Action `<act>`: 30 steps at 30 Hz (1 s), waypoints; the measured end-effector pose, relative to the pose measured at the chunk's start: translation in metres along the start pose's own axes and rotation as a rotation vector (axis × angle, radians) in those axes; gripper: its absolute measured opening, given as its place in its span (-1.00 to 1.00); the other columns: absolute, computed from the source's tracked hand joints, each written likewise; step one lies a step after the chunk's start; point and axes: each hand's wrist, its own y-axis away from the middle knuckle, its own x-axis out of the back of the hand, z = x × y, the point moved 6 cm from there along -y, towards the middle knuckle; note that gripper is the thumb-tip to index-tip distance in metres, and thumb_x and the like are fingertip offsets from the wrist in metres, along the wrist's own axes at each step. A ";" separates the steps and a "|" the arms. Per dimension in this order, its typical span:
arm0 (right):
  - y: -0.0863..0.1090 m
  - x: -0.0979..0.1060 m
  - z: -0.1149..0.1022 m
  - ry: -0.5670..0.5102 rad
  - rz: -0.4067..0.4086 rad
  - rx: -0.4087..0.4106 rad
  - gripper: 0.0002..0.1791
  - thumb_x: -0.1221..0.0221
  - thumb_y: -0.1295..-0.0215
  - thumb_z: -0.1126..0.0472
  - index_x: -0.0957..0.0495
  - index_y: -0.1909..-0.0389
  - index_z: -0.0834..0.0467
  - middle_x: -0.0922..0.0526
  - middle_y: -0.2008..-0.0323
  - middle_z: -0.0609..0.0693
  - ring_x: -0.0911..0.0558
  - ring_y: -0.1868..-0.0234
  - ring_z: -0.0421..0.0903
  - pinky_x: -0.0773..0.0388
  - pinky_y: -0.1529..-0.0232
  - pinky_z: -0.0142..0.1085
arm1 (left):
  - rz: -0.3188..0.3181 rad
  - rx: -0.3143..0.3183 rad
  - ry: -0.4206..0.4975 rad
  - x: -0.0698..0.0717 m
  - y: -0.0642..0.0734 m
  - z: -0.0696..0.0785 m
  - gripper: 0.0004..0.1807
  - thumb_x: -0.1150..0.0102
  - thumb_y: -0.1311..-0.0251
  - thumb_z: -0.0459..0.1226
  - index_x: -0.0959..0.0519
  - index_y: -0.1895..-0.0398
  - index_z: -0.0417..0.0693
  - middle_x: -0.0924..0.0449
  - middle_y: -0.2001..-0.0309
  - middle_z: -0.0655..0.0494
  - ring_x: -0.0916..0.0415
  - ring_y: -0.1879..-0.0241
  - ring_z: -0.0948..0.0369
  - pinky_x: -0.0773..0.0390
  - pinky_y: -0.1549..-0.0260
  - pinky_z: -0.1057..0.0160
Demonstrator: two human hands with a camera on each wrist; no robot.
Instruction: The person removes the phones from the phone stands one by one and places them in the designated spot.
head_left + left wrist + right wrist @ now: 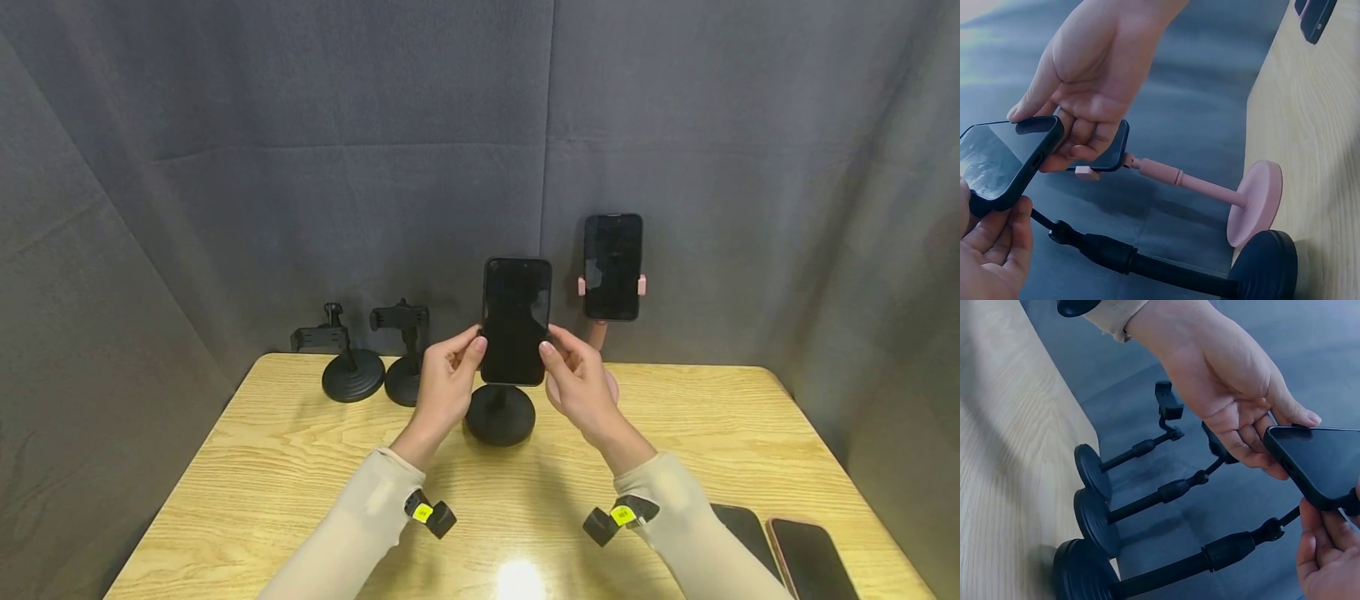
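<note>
A black smartphone [516,321] stands upright at the top of a black phone stand [500,415]. My left hand [447,377] grips its left edge, thumb on the front and the other fingers curled behind. On the opposite edge my right hand [583,385] holds it the same way. Both wrist views show the fingers bent around the sides of the phone [997,159], close to its lower end. Beneath it the stand's thin black neck [1229,550] runs down to a round base. The clamp behind the phone is mostly hidden by the hands.
To the right, a pink stand [597,335] bears another smartphone [613,267]. Two black stands with bare clamps, one far left [354,375] and one nearer [403,379], stand at the table's back edge. Two phones, one pink-edged [813,560], lie front right. Grey curtain [337,167] surrounds the table.
</note>
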 end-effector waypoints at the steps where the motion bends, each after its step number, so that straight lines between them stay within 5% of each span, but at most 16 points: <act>1: 0.001 0.000 -0.001 0.000 0.002 0.004 -0.51 -0.05 -0.52 0.35 -0.32 -0.39 0.43 -0.44 0.42 -0.21 -0.42 0.36 -0.29 -0.41 0.36 -0.53 | 0.000 0.000 0.006 0.000 0.001 0.001 -0.60 -0.09 -0.47 -0.32 -0.52 -0.24 -0.42 -0.69 0.21 -0.35 -0.48 0.31 0.43 -0.51 0.20 0.51; 7: 0.010 0.000 -0.010 0.008 -0.002 0.031 -0.52 -0.07 -0.51 0.35 -0.34 -0.38 0.43 -0.43 0.51 -0.21 -0.40 0.50 -0.31 -0.35 0.53 -0.52 | -0.005 -0.031 0.015 0.004 0.008 0.010 -0.61 -0.10 -0.46 -0.33 -0.52 -0.23 -0.43 -0.70 0.14 -0.34 -0.54 0.24 0.41 -0.55 0.15 0.50; 11: 0.016 0.001 -0.014 0.035 0.011 0.018 -0.50 -0.08 -0.51 0.33 -0.34 -0.39 0.41 -0.43 0.54 -0.19 -0.41 0.49 -0.30 -0.38 0.48 -0.50 | -0.022 -0.058 0.047 0.005 0.013 0.016 -0.62 -0.10 -0.45 -0.35 -0.52 -0.22 -0.44 -0.65 -0.11 -0.29 -0.61 -0.01 0.28 -0.58 -0.04 0.45; 15: 0.022 0.002 -0.017 0.060 0.019 0.004 -0.49 -0.10 -0.50 0.30 -0.35 -0.40 0.36 -0.44 0.54 -0.20 -0.40 0.47 -0.30 -0.42 0.43 -0.47 | -0.025 -0.073 0.063 0.006 0.017 0.022 -0.62 -0.09 -0.44 -0.39 -0.51 -0.22 -0.48 -0.61 -0.16 -0.30 -0.61 -0.09 0.14 -0.58 -0.07 0.43; 21: 0.030 -0.001 -0.026 -0.010 -0.014 0.028 -0.50 -0.05 -0.51 0.38 -0.31 -0.40 0.42 -0.33 0.60 -0.21 -0.31 0.58 -0.33 -0.34 0.48 -0.52 | -0.029 -0.079 0.085 0.009 0.024 0.030 -0.63 -0.11 -0.42 -0.42 -0.52 -0.20 -0.48 -0.61 -0.17 -0.29 -0.60 -0.06 0.34 -0.58 -0.06 0.47; 24: 0.035 -0.002 -0.028 -0.011 -0.015 0.016 -0.49 -0.05 -0.51 0.37 -0.29 -0.41 0.44 -0.42 0.53 -0.24 -0.40 0.46 -0.36 -0.58 0.19 -0.54 | -0.042 -0.092 0.096 0.010 0.027 0.034 -0.63 -0.12 -0.42 -0.41 -0.53 -0.20 -0.46 -0.62 -0.15 -0.29 -0.60 -0.03 0.42 -0.59 -0.07 0.44; 27: 0.040 -0.003 -0.031 -0.020 -0.017 0.022 -0.49 -0.05 -0.52 0.35 -0.29 -0.40 0.46 -0.51 0.45 -0.29 -0.48 0.33 -0.39 -0.60 -0.12 -0.39 | -0.055 -0.100 0.087 0.012 0.032 0.037 -0.61 -0.14 -0.42 -0.37 -0.53 -0.21 -0.46 -0.62 -0.16 -0.29 -0.61 -0.06 0.34 -0.59 -0.07 0.43; 30: 0.045 -0.003 -0.034 -0.021 -0.010 0.088 -0.52 -0.06 -0.50 0.39 -0.33 -0.35 0.51 -0.54 0.41 -0.33 -0.48 0.32 -0.40 -0.60 -0.07 -0.49 | -0.078 -0.106 0.086 0.013 0.036 0.039 -0.58 -0.14 -0.43 -0.34 -0.51 -0.22 -0.48 -0.60 -0.18 -0.31 -0.61 -0.11 0.18 -0.59 -0.08 0.42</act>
